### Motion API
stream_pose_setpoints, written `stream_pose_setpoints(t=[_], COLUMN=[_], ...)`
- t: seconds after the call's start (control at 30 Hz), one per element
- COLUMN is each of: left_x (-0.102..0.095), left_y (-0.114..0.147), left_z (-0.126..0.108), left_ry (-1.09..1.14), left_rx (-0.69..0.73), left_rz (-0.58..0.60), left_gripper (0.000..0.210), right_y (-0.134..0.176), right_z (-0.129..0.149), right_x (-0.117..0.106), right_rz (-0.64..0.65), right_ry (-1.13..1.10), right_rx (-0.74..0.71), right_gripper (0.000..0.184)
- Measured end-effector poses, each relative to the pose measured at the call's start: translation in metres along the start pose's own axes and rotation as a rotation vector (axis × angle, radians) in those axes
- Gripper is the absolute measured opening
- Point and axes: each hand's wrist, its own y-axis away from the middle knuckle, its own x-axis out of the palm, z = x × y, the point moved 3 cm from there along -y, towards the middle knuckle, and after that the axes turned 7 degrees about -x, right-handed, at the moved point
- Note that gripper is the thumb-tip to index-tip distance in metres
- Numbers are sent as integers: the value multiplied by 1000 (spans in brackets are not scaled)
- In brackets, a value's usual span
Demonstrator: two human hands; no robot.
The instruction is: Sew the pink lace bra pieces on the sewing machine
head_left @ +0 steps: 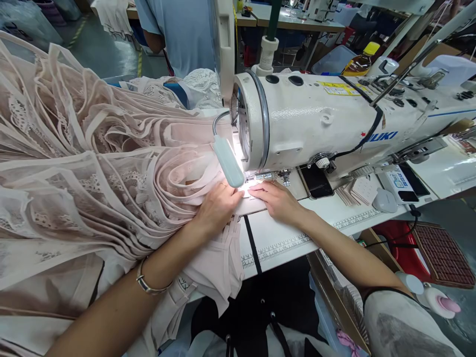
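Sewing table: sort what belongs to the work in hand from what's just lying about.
In the work, it seems:
- pale pink fabric under the machine head
- sewing machine
- lit lamp
- heaped garment pieces

Probably just lying about:
- dark-screened phone
- yellow-capped bottle
- rounded white object

Heaped pale-pink, lace-trimmed fabric (159, 193) blocks left of left hand (217, 207). White metal sewing machine (301, 121), rounded head, crowds just beyond right hand (278, 201); slim pale-green lamp (228, 162) overhangs between both. Passable: white ruler-marked tabletop (280, 237), body side of right hand. Flat black phone (317, 181) obstructs farther right.
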Motion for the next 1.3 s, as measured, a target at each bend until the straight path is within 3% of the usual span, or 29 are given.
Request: stream_pose_setpoints(t=[0.23,0.43,0.53,0.63,0.77,1.13,1.3], left_x=[2,0,1,2,1,1,-3], left_y=[1,2,2,1,0,6,8], left_z=[-3,1,0,-4,-9,-4,-4], left_ry=[-43,102,178,110,32,223,178], left_rx=[13,69,136,173,162,92,79], left_rz=[137,17,4,-32,-96,-9,38], left_gripper=[36,39,33,25,29,22,24], right_y=[6,4,4,5,6,4,6], right_z=[-5,-5,-4,-4,-6,2,2], right_x=[-3,-7,-7,-5,-3,-9,-9], right_rz=[-117,-119,-144,-153,-153,-24,-20], right_ry=[-50,-100,-144,-146,-126,-102,-65], right_rx=[135,207,146,48,28,-61,-110], right_gripper=[40,39,39,35,34,39,35])
